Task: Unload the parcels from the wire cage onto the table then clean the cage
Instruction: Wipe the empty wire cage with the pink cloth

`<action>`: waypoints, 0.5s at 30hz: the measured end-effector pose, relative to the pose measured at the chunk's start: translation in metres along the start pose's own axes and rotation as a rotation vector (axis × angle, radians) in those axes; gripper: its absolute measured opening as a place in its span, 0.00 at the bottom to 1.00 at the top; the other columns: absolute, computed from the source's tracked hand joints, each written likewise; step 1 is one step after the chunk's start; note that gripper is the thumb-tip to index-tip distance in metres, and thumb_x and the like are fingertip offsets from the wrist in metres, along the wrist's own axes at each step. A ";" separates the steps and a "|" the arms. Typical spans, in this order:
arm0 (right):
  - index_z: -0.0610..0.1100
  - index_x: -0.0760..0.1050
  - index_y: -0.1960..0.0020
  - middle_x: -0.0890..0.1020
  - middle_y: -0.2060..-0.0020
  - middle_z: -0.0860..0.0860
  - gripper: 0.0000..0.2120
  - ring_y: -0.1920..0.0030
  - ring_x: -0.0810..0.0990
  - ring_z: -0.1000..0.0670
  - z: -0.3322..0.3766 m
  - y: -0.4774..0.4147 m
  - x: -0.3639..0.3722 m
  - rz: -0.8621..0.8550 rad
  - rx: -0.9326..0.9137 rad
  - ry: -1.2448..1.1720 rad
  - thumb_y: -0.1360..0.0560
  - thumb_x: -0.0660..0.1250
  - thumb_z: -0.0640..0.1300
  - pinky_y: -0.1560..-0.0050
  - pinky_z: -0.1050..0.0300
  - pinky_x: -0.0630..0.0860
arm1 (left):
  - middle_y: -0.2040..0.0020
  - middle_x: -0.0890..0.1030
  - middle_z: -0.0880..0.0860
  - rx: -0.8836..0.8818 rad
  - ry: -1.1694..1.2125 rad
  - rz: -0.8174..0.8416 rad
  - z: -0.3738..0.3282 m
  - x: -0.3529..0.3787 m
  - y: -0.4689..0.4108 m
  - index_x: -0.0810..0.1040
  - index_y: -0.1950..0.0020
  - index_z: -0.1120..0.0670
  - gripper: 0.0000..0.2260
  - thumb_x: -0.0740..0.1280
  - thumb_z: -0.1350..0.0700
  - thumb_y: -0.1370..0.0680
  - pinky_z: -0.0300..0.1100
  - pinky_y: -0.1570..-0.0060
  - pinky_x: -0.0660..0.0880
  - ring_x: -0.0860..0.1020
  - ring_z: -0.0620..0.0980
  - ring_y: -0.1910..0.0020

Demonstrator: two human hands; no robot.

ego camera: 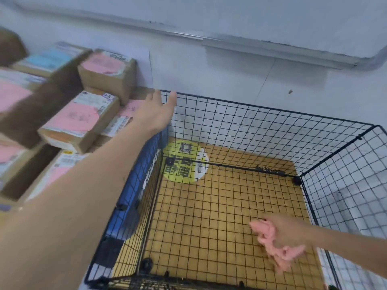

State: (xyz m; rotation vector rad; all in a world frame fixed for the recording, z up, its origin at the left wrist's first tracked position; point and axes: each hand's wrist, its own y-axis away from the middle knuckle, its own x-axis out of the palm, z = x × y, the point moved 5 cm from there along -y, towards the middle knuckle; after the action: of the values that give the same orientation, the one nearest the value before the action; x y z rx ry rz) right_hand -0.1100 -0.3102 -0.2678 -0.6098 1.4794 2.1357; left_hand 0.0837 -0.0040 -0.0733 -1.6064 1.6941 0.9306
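1. Left forearm [73, 195] is crossing the lower left; left hand [158, 110] is gripping the cage [272, 122] at its top corner, likely steadying it.
2. Right hand [291, 231], lower right, is clutching a crumpled pink cloth [270, 239] inside the thin black wire grid, probably wiping.
3. Parcels [83, 120], taped cardboard with pink labels, are sitting stacked upper left, outside the cage.

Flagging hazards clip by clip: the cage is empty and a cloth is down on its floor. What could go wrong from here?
1. The pink cloth in the right hand could snag on the mesh floor of the wire cage.
2. The left hand grips only one top corner, so a hard wipe might flex or shift the panels.
3. The parcels are stacked unevenly beside that corner; a jolt might topple one.
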 end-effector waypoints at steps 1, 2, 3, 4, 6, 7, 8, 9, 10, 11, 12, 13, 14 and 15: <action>0.48 0.71 0.35 0.79 0.43 0.49 0.24 0.45 0.79 0.47 0.007 -0.002 -0.013 -0.089 0.049 -0.131 0.29 0.70 0.39 0.45 0.52 0.78 | 0.22 0.53 0.57 0.000 -0.002 -0.001 -0.001 0.000 0.001 0.50 0.22 0.57 0.30 0.45 0.40 0.18 0.49 0.28 0.50 0.52 0.56 0.24; 0.52 0.71 0.38 0.79 0.46 0.53 0.24 0.47 0.80 0.51 0.030 -0.010 -0.037 -0.223 0.069 -0.185 0.31 0.72 0.38 0.50 0.56 0.80 | 0.22 0.53 0.57 -0.001 -0.002 -0.002 -0.001 -0.001 0.002 0.50 0.22 0.57 0.31 0.45 0.40 0.19 0.49 0.28 0.51 0.52 0.56 0.24; 0.54 0.71 0.41 0.79 0.49 0.56 0.26 0.49 0.79 0.54 0.045 -0.020 -0.051 -0.265 0.037 -0.203 0.34 0.73 0.37 0.54 0.59 0.81 | 0.22 0.53 0.57 -0.003 -0.004 -0.003 -0.001 0.000 0.003 0.50 0.22 0.57 0.31 0.45 0.39 0.19 0.49 0.28 0.51 0.52 0.56 0.24; 0.55 0.71 0.41 0.78 0.49 0.58 0.28 0.48 0.79 0.55 0.052 -0.035 -0.062 -0.299 0.018 -0.202 0.36 0.74 0.36 0.55 0.61 0.81 | 0.22 0.53 0.57 -0.005 -0.002 -0.003 0.000 0.000 0.003 0.50 0.22 0.57 0.31 0.45 0.39 0.19 0.49 0.27 0.50 0.52 0.56 0.24; 0.53 0.65 0.33 0.74 0.43 0.59 0.39 0.43 0.75 0.54 0.068 -0.051 -0.077 -0.335 -0.027 -0.255 0.39 0.75 0.35 0.55 0.62 0.80 | 0.22 0.53 0.56 -0.001 0.003 0.001 0.002 0.001 0.003 0.50 0.22 0.57 0.32 0.45 0.38 0.19 0.49 0.27 0.50 0.52 0.55 0.23; 0.54 0.62 0.30 0.72 0.40 0.57 0.43 0.41 0.73 0.52 0.068 -0.055 -0.079 -0.353 -0.029 -0.226 0.40 0.75 0.35 0.54 0.62 0.78 | 0.22 0.53 0.56 0.002 0.004 0.002 0.002 0.002 0.002 0.50 0.22 0.57 0.32 0.45 0.38 0.19 0.49 0.27 0.50 0.52 0.54 0.23; 0.55 0.60 0.29 0.69 0.38 0.56 0.45 0.39 0.70 0.51 0.071 -0.060 -0.083 -0.359 -0.030 -0.187 0.40 0.75 0.36 0.52 0.62 0.77 | 0.22 0.53 0.57 -0.001 0.006 0.002 0.003 0.002 0.001 0.50 0.22 0.57 0.32 0.45 0.38 0.19 0.49 0.27 0.50 0.52 0.54 0.23; 0.55 0.60 0.29 0.67 0.36 0.55 0.45 0.37 0.68 0.51 0.070 -0.064 -0.084 -0.375 -0.012 -0.162 0.40 0.76 0.38 0.49 0.60 0.76 | 0.22 0.53 0.57 -0.004 0.006 0.002 0.003 0.003 0.001 0.50 0.22 0.57 0.32 0.45 0.38 0.19 0.49 0.27 0.50 0.52 0.54 0.23; 0.55 0.61 0.29 0.65 0.35 0.54 0.44 0.36 0.67 0.50 0.065 -0.067 -0.081 -0.379 0.009 -0.146 0.40 0.77 0.41 0.47 0.57 0.76 | 0.22 0.53 0.57 -0.006 0.007 0.000 0.004 0.003 -0.001 0.50 0.22 0.57 0.32 0.46 0.38 0.19 0.49 0.27 0.50 0.52 0.54 0.23; 0.55 0.61 0.29 0.64 0.35 0.54 0.44 0.36 0.67 0.50 0.063 -0.068 -0.076 -0.389 0.016 -0.149 0.40 0.78 0.45 0.45 0.55 0.77 | 0.22 0.53 0.57 -0.005 0.005 -0.002 0.004 0.003 -0.001 0.50 0.22 0.57 0.32 0.46 0.38 0.19 0.49 0.27 0.50 0.52 0.54 0.23; 0.55 0.60 0.28 0.63 0.34 0.53 0.45 0.36 0.68 0.49 0.060 -0.070 -0.069 -0.405 0.024 -0.164 0.39 0.78 0.48 0.45 0.53 0.78 | 0.22 0.53 0.57 -0.006 0.006 -0.003 0.004 0.004 -0.002 0.50 0.22 0.57 0.32 0.46 0.38 0.19 0.49 0.27 0.51 0.52 0.54 0.23; 0.56 0.59 0.26 0.62 0.33 0.52 0.47 0.37 0.70 0.48 0.058 -0.070 -0.062 -0.441 0.027 -0.228 0.39 0.79 0.52 0.46 0.53 0.78 | 0.22 0.53 0.57 -0.005 0.011 -0.004 0.003 0.004 -0.002 0.50 0.22 0.57 0.32 0.46 0.38 0.19 0.49 0.27 0.51 0.53 0.55 0.23; 0.56 0.57 0.26 0.60 0.31 0.51 0.47 0.37 0.72 0.47 0.055 -0.071 -0.056 -0.506 0.023 -0.277 0.38 0.78 0.56 0.47 0.53 0.78 | 0.22 0.53 0.57 -0.007 0.022 -0.004 0.003 0.004 -0.002 0.50 0.22 0.57 0.32 0.46 0.38 0.19 0.49 0.28 0.51 0.53 0.55 0.24; 0.57 0.56 0.25 0.58 0.29 0.50 0.46 0.38 0.74 0.46 0.054 -0.073 -0.051 -0.580 0.008 -0.291 0.37 0.77 0.59 0.49 0.54 0.79 | 0.22 0.53 0.57 -0.009 0.031 -0.005 0.003 0.004 -0.001 0.50 0.22 0.57 0.32 0.46 0.38 0.19 0.49 0.28 0.51 0.53 0.55 0.24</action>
State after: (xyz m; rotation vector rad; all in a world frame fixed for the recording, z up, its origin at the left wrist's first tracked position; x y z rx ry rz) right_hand -0.0308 -0.2434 -0.2738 -0.6038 0.9987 1.6776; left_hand 0.0845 -0.0042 -0.0784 -1.6386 1.7086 0.9161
